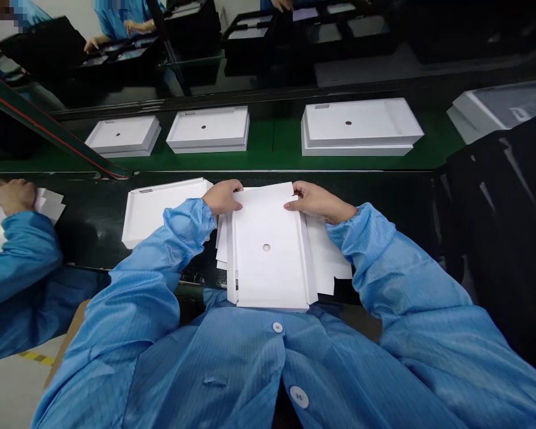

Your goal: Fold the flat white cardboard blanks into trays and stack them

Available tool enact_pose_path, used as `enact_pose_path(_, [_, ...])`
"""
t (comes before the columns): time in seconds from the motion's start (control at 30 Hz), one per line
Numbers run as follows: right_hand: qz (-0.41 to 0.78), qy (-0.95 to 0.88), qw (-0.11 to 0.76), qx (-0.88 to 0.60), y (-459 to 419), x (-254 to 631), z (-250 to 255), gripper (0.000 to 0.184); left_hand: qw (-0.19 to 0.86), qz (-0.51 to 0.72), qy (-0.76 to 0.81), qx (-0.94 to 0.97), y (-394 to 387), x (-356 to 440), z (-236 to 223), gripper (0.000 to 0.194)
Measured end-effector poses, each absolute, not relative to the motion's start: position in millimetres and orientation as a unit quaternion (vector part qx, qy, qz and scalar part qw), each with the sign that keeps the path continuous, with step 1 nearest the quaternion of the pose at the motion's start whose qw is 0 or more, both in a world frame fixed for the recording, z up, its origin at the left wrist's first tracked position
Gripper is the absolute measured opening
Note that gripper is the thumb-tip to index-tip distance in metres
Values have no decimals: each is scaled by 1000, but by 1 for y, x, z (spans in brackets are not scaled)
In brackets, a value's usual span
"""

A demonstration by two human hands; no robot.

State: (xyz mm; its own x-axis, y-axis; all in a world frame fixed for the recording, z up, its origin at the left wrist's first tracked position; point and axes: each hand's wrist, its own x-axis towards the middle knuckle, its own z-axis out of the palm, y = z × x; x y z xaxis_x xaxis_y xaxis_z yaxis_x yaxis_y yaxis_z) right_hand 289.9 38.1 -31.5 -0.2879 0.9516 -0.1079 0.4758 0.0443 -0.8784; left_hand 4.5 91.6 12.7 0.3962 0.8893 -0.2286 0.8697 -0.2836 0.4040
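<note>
A white cardboard tray insert (268,262) with a small round hole in its middle lies in front of me on the dark bench, on top of more flat white card pieces. My left hand (223,198) is closed on its far left corner. At the far right edge my right hand (317,202) pinches the card, fingers curled over it. A folded white box (156,208) sits just left of my left hand.
Three white boxes (125,136) (209,128) (360,126) ride the green conveyor belt beyond the bench. A co-worker's sleeve and hand (13,196) work at the left. Dark trays (500,226) stand at the right. More people in blue sit across the line.
</note>
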Motion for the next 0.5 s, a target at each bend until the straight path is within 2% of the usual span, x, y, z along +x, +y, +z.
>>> enact_pose_path(0.13, [370,-695,254,-561,43,292,-46,21,212,0,524,825,81,4,6,28])
enact_pose_path(0.27, [207,-802,189,-528,35,293,-48,12,141,1,461,876,62,4,-6,16])
enact_pose_path(0.4, [79,-896,98,-427,11,293,-29,27,75,-6,374,924,35,3,-12,16])
enact_pose_path(0.5, [45,-924,44,-378,-6,290,-17,38,60,-32,343,937,15,1,-13,26])
